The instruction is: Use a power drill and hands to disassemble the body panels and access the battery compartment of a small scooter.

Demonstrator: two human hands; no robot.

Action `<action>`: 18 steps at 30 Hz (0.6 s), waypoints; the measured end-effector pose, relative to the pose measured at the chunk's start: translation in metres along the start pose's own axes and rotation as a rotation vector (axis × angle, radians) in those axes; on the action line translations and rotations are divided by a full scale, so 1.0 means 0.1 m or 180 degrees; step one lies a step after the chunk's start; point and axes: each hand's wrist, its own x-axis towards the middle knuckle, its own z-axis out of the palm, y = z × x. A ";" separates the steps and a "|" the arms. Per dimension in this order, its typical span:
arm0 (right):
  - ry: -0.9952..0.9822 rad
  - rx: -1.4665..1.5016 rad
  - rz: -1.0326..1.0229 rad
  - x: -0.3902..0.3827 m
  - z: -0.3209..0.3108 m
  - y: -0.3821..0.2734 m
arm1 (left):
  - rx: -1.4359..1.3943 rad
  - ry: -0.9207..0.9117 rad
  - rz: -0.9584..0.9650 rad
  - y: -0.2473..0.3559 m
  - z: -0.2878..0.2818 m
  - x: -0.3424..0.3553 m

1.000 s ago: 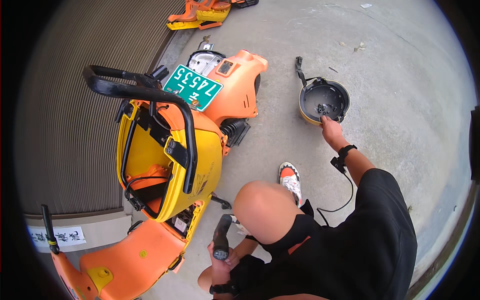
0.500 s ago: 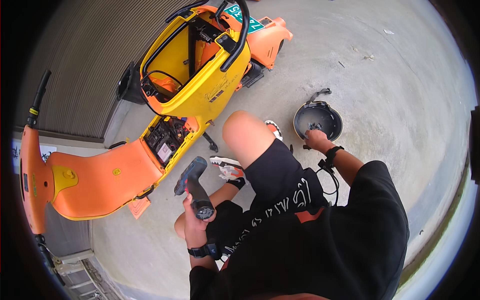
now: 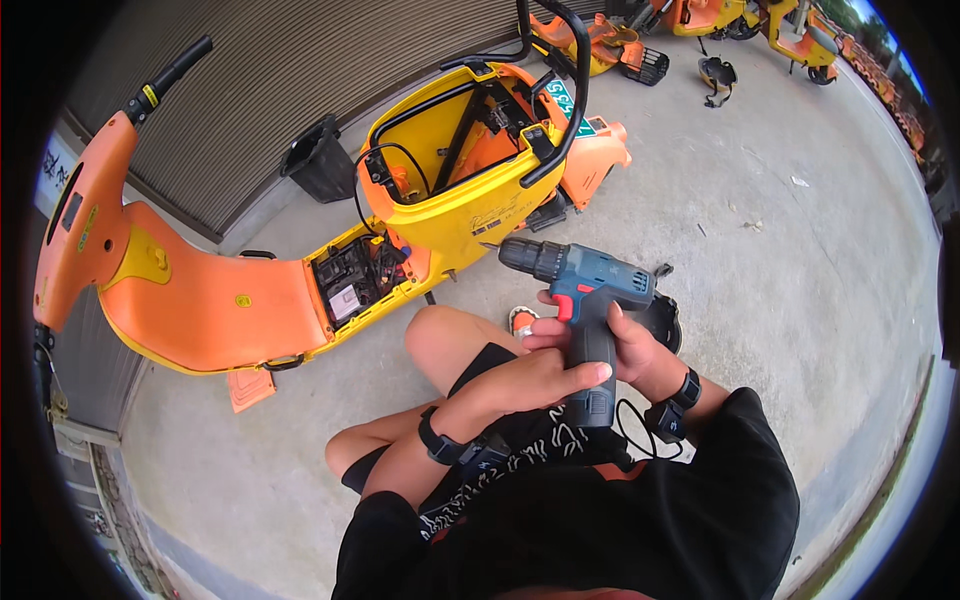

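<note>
A blue-and-black cordless drill (image 3: 583, 268) with a red trigger is held up before my body, its bit pointing left toward the scooter. My left hand (image 3: 525, 385) grips the lower handle from the left, thumb across it. From the right, my right hand (image 3: 640, 350) wraps the upper handle, fingers near the trigger. Behind the drill and right hand, an upturned dark helmet (image 3: 664, 318) lies on the floor, mostly hidden. Ahead and left stands a yellow-and-orange scooter (image 3: 480, 225), its floor compartment (image 3: 352, 280) uncovered, with wiring and dark parts showing.
A black bin (image 3: 320, 165) stands by the ribbed shutter (image 3: 230, 90). An orange panel (image 3: 250, 390) sticks out below the scooter's near side. Farther back are another helmet (image 3: 717, 72), a black basket (image 3: 648, 66) and more scooters (image 3: 800, 40) on the concrete floor (image 3: 790, 260).
My right hand has left the helmet and joined my left hand on the drill. The drill has moved right and turned, its bit now pointing left. The view has shifted, showing more scooters behind.
</note>
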 end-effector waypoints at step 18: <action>0.4764 0.2536 -0.1869 -3.23 -2.26 0.49 | -0.3752 0.1713 -0.1405 -1.24 0.12 2.96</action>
